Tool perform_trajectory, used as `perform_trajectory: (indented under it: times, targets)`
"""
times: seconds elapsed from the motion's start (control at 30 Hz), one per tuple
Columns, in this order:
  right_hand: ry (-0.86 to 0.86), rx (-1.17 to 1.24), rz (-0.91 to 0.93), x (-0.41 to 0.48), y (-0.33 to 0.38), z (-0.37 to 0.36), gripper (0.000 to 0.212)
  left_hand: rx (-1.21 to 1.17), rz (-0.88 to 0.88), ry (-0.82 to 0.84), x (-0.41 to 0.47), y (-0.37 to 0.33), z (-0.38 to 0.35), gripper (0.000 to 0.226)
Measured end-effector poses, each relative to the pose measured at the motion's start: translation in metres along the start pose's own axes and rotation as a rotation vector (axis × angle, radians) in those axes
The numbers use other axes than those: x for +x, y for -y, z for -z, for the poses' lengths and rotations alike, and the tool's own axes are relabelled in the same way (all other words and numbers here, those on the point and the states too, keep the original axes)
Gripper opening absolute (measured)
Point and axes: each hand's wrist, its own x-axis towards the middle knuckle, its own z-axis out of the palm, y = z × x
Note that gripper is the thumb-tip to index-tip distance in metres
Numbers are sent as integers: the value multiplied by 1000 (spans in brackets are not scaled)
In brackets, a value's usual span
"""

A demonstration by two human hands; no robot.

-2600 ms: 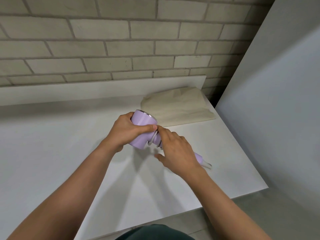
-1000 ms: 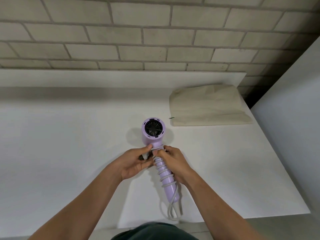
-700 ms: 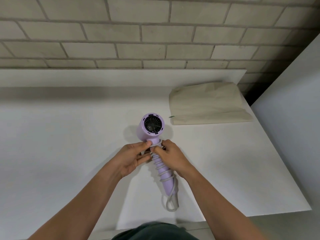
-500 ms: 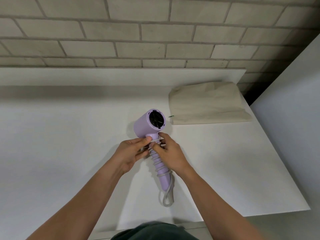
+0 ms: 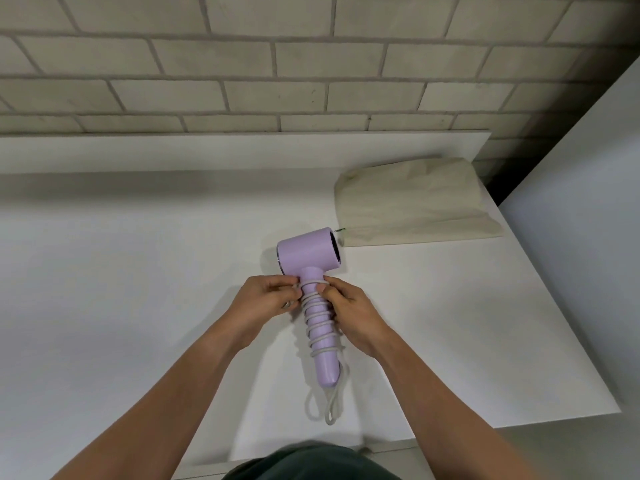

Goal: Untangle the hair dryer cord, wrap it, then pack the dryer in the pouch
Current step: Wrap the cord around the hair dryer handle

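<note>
A lilac hair dryer (image 5: 308, 256) is held over the white table (image 5: 121, 271), barrel lying sideways with its mouth toward the right, handle pointing toward me. Its pale grey cord (image 5: 320, 332) is coiled in several turns around the handle, and a loose loop hangs below the handle's end. My left hand (image 5: 266, 299) pinches the cord at the top of the handle from the left. My right hand (image 5: 349, 311) grips the handle and cord from the right. A beige fabric pouch (image 5: 412, 202) lies flat at the back right, just beyond the barrel.
A brick wall (image 5: 277, 64) rises behind a low white ledge (image 5: 207, 150). A white panel (image 5: 588, 220) stands along the right side. The table's front edge (image 5: 485, 424) runs near my body, and its right corner is close to the panel.
The dryer's barrel has turned from facing me to lying sideways, mouth to the right. Both hands have stayed at the top of the handle on the coiled cord.
</note>
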Motion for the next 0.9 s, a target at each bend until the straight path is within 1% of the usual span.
perform_trajectory:
  times: [0.07,0.1,0.17,0.23,0.37,0.43,0.53,0.67,0.83,0.9]
  targets:
    - [0,-14,-10,1,-2,2,23,5,-7,6,0,1,-1,21]
    - [-1,-33,-10,2,-2,3,24,9,-11,10,1,2,-1,28]
    - [-10,-117,7,4,-1,5,25,34,-18,23,3,3,0,46]
    - [-24,-227,28,7,1,8,25,69,-31,36,3,4,1,54]
    - [-13,-328,40,10,-1,12,27,129,-60,4,4,6,0,41]
    - [-10,-362,59,10,-2,12,26,158,-62,-31,4,8,-1,38]
    - [-14,-386,87,11,-1,14,31,217,-62,-77,2,10,-2,32]
    - [-24,-380,76,8,-2,15,38,224,-76,-56,-6,13,-3,19]
    - [-20,-402,92,6,1,13,39,222,-85,-62,-10,14,-2,17]
    - [-21,-411,95,4,5,12,38,288,-110,-71,-10,15,-2,16]
